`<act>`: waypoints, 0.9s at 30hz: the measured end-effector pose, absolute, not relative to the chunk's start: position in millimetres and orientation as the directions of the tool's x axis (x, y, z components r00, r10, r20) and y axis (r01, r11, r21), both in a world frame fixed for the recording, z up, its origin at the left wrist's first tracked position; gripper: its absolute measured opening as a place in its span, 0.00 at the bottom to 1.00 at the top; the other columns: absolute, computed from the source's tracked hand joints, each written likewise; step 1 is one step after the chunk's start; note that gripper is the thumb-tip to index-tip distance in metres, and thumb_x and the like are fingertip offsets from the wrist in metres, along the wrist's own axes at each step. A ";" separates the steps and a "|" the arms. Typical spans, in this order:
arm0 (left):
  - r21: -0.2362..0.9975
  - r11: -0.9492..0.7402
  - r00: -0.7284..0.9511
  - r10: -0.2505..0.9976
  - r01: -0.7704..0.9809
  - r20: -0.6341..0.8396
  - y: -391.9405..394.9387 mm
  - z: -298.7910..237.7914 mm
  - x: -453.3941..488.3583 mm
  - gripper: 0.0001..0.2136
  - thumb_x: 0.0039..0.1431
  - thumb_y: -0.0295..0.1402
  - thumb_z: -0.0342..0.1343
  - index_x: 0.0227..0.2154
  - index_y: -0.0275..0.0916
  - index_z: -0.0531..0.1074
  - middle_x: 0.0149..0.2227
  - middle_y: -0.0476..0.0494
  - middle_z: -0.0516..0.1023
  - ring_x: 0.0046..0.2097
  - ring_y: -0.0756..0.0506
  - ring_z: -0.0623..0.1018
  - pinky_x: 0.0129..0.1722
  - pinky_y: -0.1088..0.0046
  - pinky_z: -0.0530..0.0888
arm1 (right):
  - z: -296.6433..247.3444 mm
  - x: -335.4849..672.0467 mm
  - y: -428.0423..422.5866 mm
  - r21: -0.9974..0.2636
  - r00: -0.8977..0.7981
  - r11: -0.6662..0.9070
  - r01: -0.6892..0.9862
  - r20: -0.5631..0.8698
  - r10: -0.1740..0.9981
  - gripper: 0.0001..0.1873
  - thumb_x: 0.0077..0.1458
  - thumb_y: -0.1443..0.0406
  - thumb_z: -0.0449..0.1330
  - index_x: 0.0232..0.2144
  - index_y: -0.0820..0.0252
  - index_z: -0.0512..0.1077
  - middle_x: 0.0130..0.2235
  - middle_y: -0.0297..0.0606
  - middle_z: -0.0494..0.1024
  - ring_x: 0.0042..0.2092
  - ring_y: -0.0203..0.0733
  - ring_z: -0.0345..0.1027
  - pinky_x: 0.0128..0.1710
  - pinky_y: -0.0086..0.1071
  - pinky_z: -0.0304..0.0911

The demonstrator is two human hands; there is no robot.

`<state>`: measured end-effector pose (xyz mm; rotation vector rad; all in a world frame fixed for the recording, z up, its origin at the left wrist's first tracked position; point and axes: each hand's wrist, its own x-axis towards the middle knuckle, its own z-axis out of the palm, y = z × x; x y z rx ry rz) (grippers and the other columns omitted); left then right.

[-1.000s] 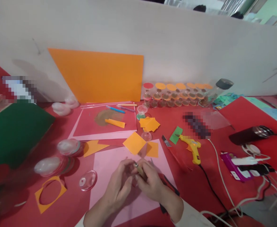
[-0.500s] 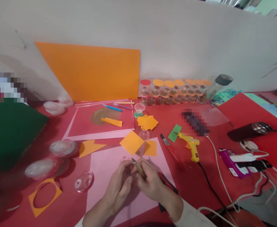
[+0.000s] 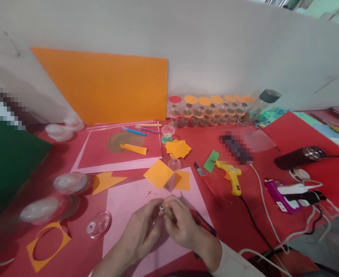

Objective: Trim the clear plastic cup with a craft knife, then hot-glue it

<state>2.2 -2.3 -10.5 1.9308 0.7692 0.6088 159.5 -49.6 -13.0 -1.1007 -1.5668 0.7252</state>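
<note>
My right hand is closed round a slim olive-coloured craft knife, its metal tip end pointing up and left. Beside it, my left hand is curled inward with thumb and fingers close together; a small clear glint shows there, but what it holds is hidden. Both hands are over a pink sheet. Just beyond them lie an orange paper square and a second orange square. A clear plastic dome rests left of my left hand.
To the right are a utility knife, a yellow glue gun on a green scrap, a purple power strip with trailing cables and a black bottle. Rows of clear cups stand along the wall. An orange frame lies front left.
The view has shifted slightly, so most things appear a little further left. The knife's tip has turned more towards me, and my hands have moved slightly closer together.
</note>
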 end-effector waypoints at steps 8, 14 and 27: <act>0.892 -0.286 0.578 0.815 0.350 0.034 -10.9 -21.9 11.2 0.16 0.64 0.40 0.43 0.46 0.39 0.70 0.38 0.40 0.80 0.36 0.44 0.79 0.39 0.68 0.77 | -14.3 154.9 -47.4 -0.861 0.080 0.376 0.342 0.425 0.901 0.13 0.47 0.76 0.48 0.31 0.54 0.58 0.31 0.33 0.65 0.34 0.39 0.64 0.32 0.30 0.61; 0.886 -0.289 0.568 0.822 0.363 0.036 -12.1 -23.4 13.1 0.18 0.65 0.39 0.43 0.52 0.40 0.68 0.44 0.38 0.79 0.44 0.42 0.79 0.45 0.66 0.77 | -16.9 152.5 -46.9 -0.870 0.129 0.313 0.381 0.385 0.914 0.13 0.44 0.76 0.48 0.28 0.52 0.53 0.28 0.31 0.62 0.31 0.39 0.61 0.29 0.30 0.59; 0.871 -0.361 0.554 0.823 0.334 0.129 -8.7 -12.2 13.2 0.19 0.64 0.35 0.43 0.54 0.39 0.69 0.44 0.39 0.80 0.44 0.44 0.81 0.46 0.70 0.78 | -14.6 158.2 -43.6 -0.858 0.066 0.339 0.387 0.392 0.917 0.10 0.50 0.74 0.48 0.31 0.54 0.60 0.31 0.34 0.67 0.34 0.39 0.64 0.33 0.31 0.62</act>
